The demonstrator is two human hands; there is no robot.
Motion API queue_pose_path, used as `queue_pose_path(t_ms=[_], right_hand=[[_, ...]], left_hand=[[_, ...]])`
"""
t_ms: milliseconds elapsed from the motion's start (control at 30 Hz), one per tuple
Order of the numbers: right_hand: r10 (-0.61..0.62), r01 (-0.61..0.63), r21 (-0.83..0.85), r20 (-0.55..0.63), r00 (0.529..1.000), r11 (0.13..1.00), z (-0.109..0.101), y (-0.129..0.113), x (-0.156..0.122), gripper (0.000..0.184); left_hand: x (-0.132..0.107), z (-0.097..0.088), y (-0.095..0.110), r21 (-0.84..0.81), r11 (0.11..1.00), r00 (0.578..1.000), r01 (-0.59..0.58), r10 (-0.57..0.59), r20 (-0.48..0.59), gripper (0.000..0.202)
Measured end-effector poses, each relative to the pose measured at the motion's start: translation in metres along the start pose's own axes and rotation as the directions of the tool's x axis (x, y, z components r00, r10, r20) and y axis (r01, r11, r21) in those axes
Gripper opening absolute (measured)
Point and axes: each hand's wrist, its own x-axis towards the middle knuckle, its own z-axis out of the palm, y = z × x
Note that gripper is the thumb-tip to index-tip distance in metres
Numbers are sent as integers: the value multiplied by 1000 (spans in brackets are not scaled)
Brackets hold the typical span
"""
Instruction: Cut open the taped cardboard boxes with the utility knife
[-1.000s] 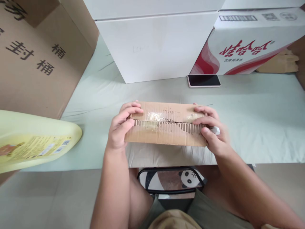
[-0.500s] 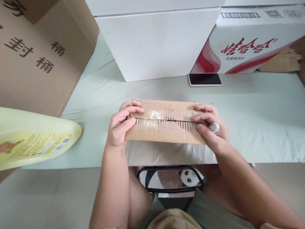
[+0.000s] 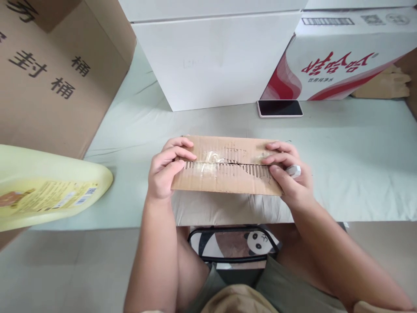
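A small brown cardboard box (image 3: pixel 224 180) lies between my hands near the front edge of the cloth-covered surface. Its top has a seam across the middle, with torn paper showing the ridges beneath and clear tape (image 3: pixel 210 161) stuck over part of it. My left hand (image 3: pixel 163 169) grips the left end, thumb by the seam and fingers over the top. At the opposite end, my right hand (image 3: pixel 296 182) is closed the same way. A white object (image 3: pixel 293 171) pokes out between its thumb and fingers; the rest of that object is hidden.
A phone (image 3: pixel 280 108) lies beyond the box, before a tall white carton (image 3: pixel 215 65) and a red-and-white carton (image 3: pixel 339 65). Leftward are a large brown carton (image 3: pixel 81 113) and a yellow bottle (image 3: pixel 74 182). A panda-printed stool (image 3: pixel 228 243) sits under the surface's edge.
The front edge of the box has risen very slightly. My right thumb has shifted a little up toward the seam; both hands keep their hold.
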Motion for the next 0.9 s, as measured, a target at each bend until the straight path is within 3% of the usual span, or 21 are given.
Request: queue_pose_path(t_ms=[267, 367, 467, 633, 700, 900], right_hand=[[14, -15, 53, 15, 1000, 998, -1, 6, -2, 14], [163, -152, 165, -56, 985, 974, -6, 7, 2, 31], [412, -364, 322, -96, 906, 874, -13, 9, 10, 35], [703, -603, 481, -41, 710, 637, -12, 17, 17, 35], [746, -666, 469, 22, 665, 580, -8, 19, 17, 36], [739, -772, 402, 276, 615, 492, 2, 14, 14, 36]], left_hand=[[0, 1, 0, -66, 997, 998, 27, -30, -56, 24], [1, 2, 0, -71, 997, 996, 20, -27, -85, 24], [1, 3, 2, -66, 998, 990, 11, -20, -140, 24], [2, 2, 3, -102, 994, 967, 28, -53, -248, 21], [2, 1, 2, -140, 990, 950, 15, -58, -305, 20], [3, 1, -2, -241, 967, 909, -84, -25, -415, 25]])
